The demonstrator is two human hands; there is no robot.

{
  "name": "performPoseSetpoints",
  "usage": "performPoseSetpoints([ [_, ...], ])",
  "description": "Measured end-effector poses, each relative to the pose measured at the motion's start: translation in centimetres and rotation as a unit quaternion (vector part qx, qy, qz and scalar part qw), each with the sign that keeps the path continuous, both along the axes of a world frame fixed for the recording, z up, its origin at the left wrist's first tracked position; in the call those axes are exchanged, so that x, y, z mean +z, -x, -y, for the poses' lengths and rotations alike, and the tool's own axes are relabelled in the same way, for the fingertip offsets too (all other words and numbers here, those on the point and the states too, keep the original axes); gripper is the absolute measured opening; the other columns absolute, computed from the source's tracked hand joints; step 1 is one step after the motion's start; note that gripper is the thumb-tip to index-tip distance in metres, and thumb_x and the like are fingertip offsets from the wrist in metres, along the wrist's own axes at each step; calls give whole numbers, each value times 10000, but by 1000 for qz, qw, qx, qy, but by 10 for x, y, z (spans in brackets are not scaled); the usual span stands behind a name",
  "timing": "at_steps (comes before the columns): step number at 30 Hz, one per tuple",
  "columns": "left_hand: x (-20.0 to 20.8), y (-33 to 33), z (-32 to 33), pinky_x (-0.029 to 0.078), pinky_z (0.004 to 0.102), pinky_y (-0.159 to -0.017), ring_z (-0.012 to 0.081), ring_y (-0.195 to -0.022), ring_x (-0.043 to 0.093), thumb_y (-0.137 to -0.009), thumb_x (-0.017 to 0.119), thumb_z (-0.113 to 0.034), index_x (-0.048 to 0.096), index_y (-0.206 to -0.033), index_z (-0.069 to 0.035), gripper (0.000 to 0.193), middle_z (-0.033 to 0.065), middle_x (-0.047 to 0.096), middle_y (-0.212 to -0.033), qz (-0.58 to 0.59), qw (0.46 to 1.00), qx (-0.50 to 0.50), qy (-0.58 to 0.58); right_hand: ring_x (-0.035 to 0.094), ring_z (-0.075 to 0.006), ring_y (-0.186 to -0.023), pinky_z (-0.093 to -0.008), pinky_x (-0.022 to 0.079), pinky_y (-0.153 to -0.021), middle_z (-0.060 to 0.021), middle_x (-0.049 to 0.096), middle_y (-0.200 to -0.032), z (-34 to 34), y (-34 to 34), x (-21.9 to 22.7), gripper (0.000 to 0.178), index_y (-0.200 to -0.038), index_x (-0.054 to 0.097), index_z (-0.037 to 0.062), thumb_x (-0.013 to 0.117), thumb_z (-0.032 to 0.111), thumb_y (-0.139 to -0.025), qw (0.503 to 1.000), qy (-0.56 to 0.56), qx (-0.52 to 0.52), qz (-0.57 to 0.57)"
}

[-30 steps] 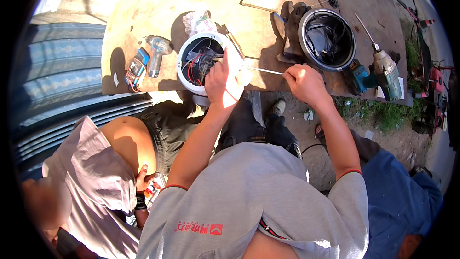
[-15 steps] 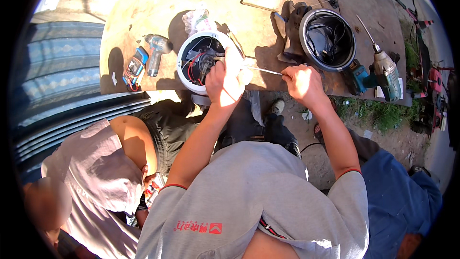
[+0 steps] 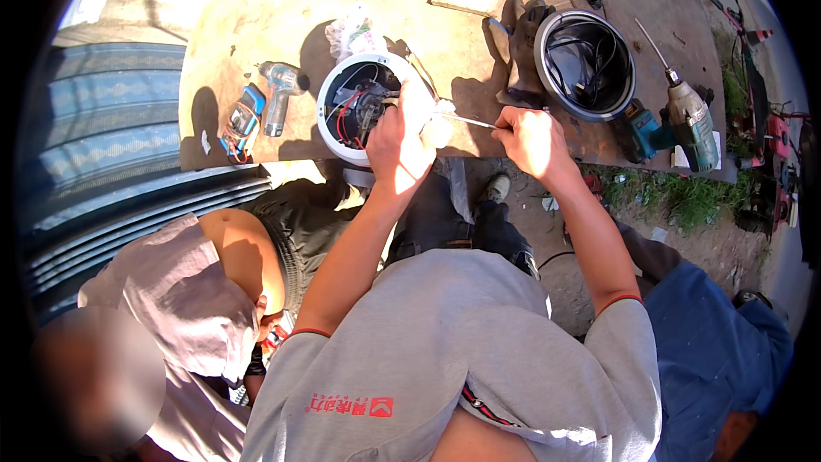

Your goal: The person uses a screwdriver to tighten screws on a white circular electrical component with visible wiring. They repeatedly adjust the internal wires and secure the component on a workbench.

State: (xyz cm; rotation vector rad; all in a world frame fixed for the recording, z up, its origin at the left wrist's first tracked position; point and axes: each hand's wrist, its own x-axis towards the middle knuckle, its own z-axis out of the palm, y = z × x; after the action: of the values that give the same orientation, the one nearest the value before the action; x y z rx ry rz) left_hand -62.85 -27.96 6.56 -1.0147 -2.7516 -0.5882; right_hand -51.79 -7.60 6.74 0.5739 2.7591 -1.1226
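A round white-rimmed housing (image 3: 321,113) rests near the table's front edge, its dark inside holding red and white wires and a grey part. My left hand (image 3: 400,144) is closed at its right side, covering part of the rim. From those fingers a thin, straight whitish cable (image 3: 470,121) runs to the right. My right hand (image 3: 532,141) pinches its other end between thumb and fingers. What the left fingers press against the rim is partly hidden by glare and the hand itself.
A second round housing (image 3: 540,64) with black cables stands right, beside dark gloves (image 3: 523,56). A drill with a long bit (image 3: 691,124) lies farther right. Left are a small driver (image 3: 279,96) and a blue meter-like device (image 3: 245,111). People sit or crouch on both sides.
My right hand has shifted slightly left and away from me, so the span of cable between my hands is a bit shorter. My left hand has stayed almost in place.
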Motion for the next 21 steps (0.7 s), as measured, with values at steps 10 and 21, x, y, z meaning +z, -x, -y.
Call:
performPoseSetpoints([
  [10,-4,1,0,495,459,-650,348,-732,605,-794,714,-238,437,-1488,-125,756,124,564,-820,-6,1000,4,-3,698,-327,-882,-437,520,-775,-135,709,-818,6,5,-10,148,-848,687,56,720,200,-855,996,-61,40,-50],
  [21,-3,1,-4,515,465,-642,362,-731,634,-814,697,-334,414,-1496,-124,768,140,589,-816,-6,999,26,29,710,-303,-834,-415,511,-788,-111,697,-799,17,10,-22,164,-851,669,68,713,226,-859,990,-108,29,-83],
])
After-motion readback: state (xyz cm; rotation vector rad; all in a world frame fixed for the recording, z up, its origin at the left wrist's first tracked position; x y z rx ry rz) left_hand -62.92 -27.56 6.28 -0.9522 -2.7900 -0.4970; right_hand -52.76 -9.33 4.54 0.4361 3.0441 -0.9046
